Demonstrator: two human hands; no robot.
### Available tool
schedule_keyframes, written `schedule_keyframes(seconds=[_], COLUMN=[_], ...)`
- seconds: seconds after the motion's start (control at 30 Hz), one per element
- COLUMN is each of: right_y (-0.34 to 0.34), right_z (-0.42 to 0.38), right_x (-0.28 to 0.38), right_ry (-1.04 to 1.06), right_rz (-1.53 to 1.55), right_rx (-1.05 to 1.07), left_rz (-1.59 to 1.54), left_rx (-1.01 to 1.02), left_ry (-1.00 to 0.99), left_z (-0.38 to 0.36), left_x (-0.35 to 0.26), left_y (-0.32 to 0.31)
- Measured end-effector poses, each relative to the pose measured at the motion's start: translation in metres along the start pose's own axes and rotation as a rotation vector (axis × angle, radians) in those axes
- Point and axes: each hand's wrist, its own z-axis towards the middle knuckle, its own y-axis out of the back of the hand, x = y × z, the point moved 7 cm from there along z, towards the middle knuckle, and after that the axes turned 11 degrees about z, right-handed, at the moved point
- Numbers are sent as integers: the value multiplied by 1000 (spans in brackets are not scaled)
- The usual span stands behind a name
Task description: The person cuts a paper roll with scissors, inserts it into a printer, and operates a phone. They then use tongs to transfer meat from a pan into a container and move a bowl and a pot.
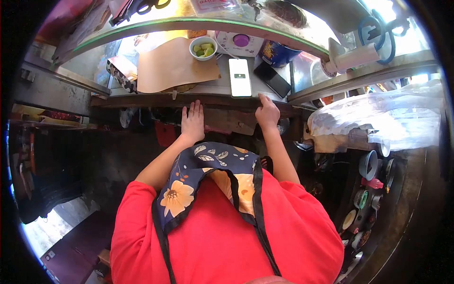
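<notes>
My left hand rests against the front edge of the wooden counter, its fingers stretched out flat and holding nothing. Farther right, my right hand is closed at the same edge, with one finger reaching forward. Whether anything sits inside its curled fingers is hidden. Just ahead and to the left of that hand lies a phone with a lit white screen. A second phone, with a dark screen, lies at an angle beyond my right hand. Brown paper covers the counter ahead of my left hand.
A white bowl of cut green limes stands by the paper. Behind the phones are a box with a purple circle and a blue tub. A glass shelf spans above. White plastic hangs right, over several bowls.
</notes>
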Motion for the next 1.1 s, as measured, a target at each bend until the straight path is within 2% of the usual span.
schedule_keyframes(seconds=[0.13, 0.37, 0.53, 0.67, 0.77, 0.87, 0.93, 1.1], right_y=[0, 0, -1, -1, 1, 2, 1, 0], right_z=[1, 4, 6, 6, 3, 1, -1, 0], right_x=[2, 0, 1, -1, 0, 1, 4, 1], right_ry=[9, -5, -17, -20, 4, -41, 55, 0], right_rz=[4, 16, -7, -6, 2, 11, 37, 48], right_rx=[-13, -10, 7, 0, -20, 13, -18, 30], left_rz=[83, 5, -8, -10, -21, -23, -90, -37], left_rx=[85, 42, 85, 30, 148, 93, -35, -29], left_ry=[26, 24, 22, 32, -10, -46, 0, 6], left_z=[7, 8, 10, 10, 8, 12, 15, 13], left_x=[-3, -2, 0, -1, -2, -4, -2, -5], left_y=[0, 4, 4, -12, -5, 1, 6, 10])
